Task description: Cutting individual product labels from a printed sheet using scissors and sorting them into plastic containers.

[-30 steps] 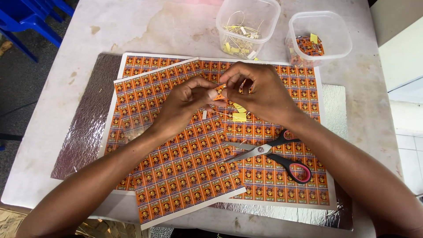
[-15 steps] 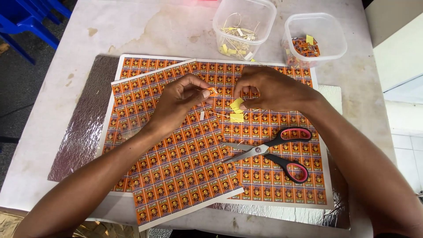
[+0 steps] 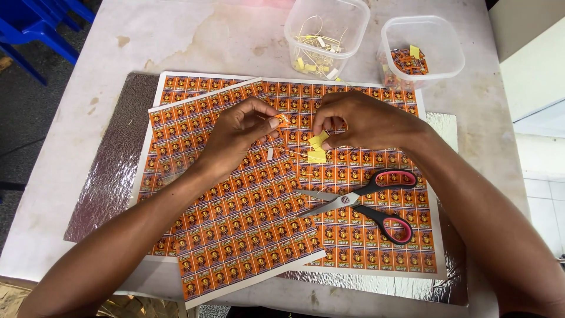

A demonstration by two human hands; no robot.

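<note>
1. Orange sticker (image 3: 282, 119) pinched in my left hand (image 3: 238, 132), above the sticker sheets (image 3: 235, 224).
2. My right hand (image 3: 365, 121) curls closed on yellow tags (image 3: 318, 147).
3. Scissors (image 3: 365, 203) lie near right.

Sticker (image 3: 283, 120) detail too small.

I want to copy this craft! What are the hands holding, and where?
The left hand pinches a small orange sticker by its edge between its fingertips. The right hand grips small yellow tags by their tops.
</note>
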